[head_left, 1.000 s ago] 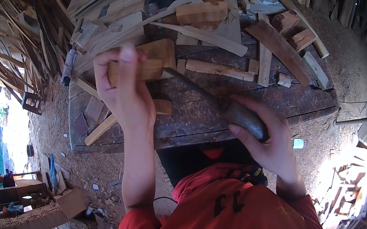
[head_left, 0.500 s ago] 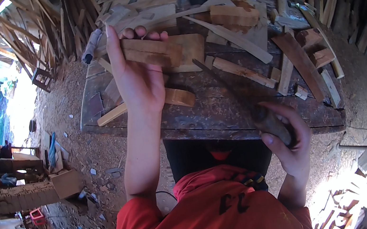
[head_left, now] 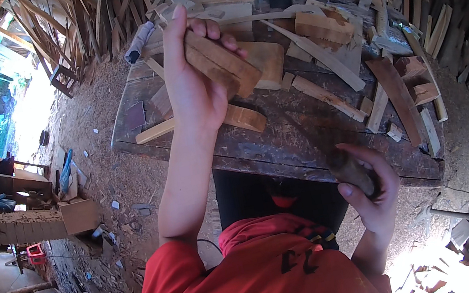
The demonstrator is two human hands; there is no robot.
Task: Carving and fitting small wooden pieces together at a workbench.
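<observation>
My left hand [head_left: 194,91] is raised over the workbench [head_left: 321,154], its fingers and thumb wrapped round a brown wooden block [head_left: 218,63]. The block tilts, its lower end toward the bench middle. Close to the bench's near edge, my right hand [head_left: 378,179] grips the thick wooden handle [head_left: 349,168] of what looks like a file. Its long, dark, narrow blade points away from me and left, blurred against the dark bench top. The blade and the block are apart. Under my left wrist lies a pale curved wooden piece [head_left: 245,118], and behind the held block sits a wider wooden block [head_left: 266,63].
Wood offcuts, such as a long strip [head_left: 321,54] and a dark board [head_left: 395,101], cover the bench's right side. A hollowed block [head_left: 323,28] lies farther back. Wood poles lean at the far left. A cardboard box [head_left: 79,216] stands on the littered floor.
The held block has turned, its near end swinging down toward me. The file's blade has become blurred while its handle stays in nearly the same place. The view has shifted slightly.
</observation>
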